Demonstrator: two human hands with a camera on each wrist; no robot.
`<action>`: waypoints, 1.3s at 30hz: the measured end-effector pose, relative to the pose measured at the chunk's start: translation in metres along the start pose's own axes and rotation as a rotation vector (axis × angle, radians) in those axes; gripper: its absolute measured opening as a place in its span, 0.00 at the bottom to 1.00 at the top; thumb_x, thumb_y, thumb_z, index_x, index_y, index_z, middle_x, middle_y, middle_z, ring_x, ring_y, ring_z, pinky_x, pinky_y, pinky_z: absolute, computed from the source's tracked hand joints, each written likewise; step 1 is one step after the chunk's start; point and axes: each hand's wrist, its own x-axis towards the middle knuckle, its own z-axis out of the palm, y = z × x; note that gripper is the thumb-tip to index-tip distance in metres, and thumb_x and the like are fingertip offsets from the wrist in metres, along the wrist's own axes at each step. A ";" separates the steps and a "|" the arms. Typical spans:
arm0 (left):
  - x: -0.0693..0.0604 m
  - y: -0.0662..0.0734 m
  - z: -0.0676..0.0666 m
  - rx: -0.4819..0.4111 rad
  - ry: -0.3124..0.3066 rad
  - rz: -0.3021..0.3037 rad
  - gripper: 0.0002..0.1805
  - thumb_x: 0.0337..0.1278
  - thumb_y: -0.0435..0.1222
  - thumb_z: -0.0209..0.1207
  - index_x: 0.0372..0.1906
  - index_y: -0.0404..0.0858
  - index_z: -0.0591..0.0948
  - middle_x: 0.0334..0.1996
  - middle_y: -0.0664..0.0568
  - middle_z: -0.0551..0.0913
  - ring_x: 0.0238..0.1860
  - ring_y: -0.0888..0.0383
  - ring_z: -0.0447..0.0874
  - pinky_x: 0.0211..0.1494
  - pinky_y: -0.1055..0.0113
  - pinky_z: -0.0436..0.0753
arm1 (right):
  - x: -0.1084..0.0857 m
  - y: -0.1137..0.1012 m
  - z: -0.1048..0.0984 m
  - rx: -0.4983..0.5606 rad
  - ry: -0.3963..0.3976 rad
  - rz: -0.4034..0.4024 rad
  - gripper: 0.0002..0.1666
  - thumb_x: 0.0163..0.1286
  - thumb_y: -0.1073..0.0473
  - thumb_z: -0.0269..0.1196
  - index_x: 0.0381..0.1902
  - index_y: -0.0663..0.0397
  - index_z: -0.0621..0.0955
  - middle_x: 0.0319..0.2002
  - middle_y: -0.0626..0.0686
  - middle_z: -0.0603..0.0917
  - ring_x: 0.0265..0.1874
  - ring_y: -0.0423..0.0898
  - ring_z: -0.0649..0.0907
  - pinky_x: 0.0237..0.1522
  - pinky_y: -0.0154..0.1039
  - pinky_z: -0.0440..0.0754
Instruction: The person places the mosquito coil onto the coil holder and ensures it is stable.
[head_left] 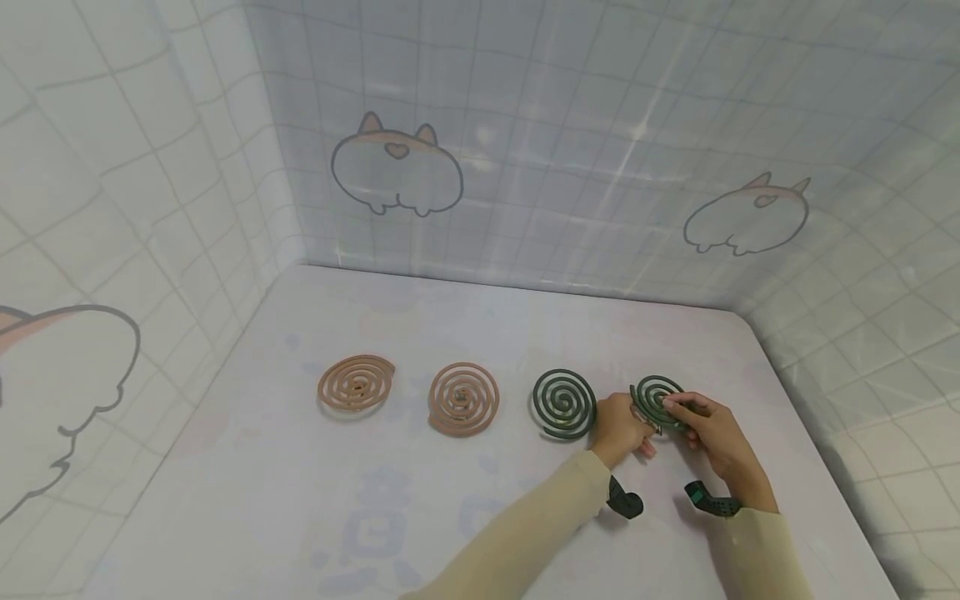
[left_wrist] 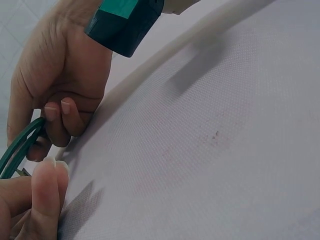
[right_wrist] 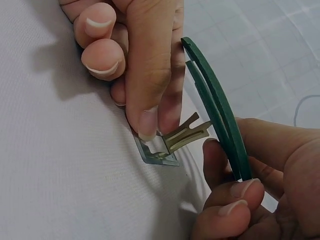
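Note:
My right hand (head_left: 716, 437) holds a green mosquito coil (right_wrist: 220, 105) by its edge, tilted up off the white surface. My left hand (head_left: 618, 427) pinches a small metal coil stand (right_wrist: 187, 137) between thumb and fingers, low over the surface. In the right wrist view the stand's raised prong reaches the coil's inner side; whether it passes into the coil I cannot tell. The left wrist view shows the right hand's curled fingers (left_wrist: 60, 120) and a bit of the green coil, while the stand is mostly hidden there.
Left of my hands, another green coil (head_left: 564, 403) and two brown coils (head_left: 463, 398), (head_left: 358, 385) stand in a row. Light tiled-pattern fabric walls (head_left: 525, 167) enclose the back and sides. Dark wrist devices (head_left: 708, 500) sit on both wrists.

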 end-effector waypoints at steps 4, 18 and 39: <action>-0.002 0.001 -0.001 0.002 0.002 0.005 0.11 0.46 0.20 0.72 0.30 0.36 0.85 0.07 0.50 0.80 0.07 0.60 0.80 0.15 0.74 0.77 | -0.001 0.001 0.000 -0.005 0.003 -0.009 0.09 0.70 0.49 0.71 0.45 0.43 0.87 0.32 0.39 0.79 0.22 0.39 0.70 0.22 0.34 0.72; -0.003 0.002 -0.004 0.095 0.010 0.036 0.10 0.46 0.22 0.72 0.30 0.38 0.86 0.07 0.52 0.80 0.08 0.62 0.80 0.29 0.83 0.77 | 0.005 0.003 -0.008 -0.186 -0.083 -0.095 0.28 0.71 0.47 0.69 0.58 0.62 0.82 0.35 0.49 0.76 0.22 0.42 0.72 0.20 0.38 0.75; -0.001 0.002 -0.001 0.081 0.011 0.020 0.10 0.46 0.21 0.72 0.30 0.36 0.85 0.07 0.51 0.80 0.07 0.61 0.80 0.21 0.79 0.77 | 0.010 0.002 -0.013 -0.189 -0.113 -0.182 0.21 0.70 0.52 0.70 0.53 0.61 0.85 0.40 0.51 0.81 0.22 0.42 0.72 0.22 0.39 0.75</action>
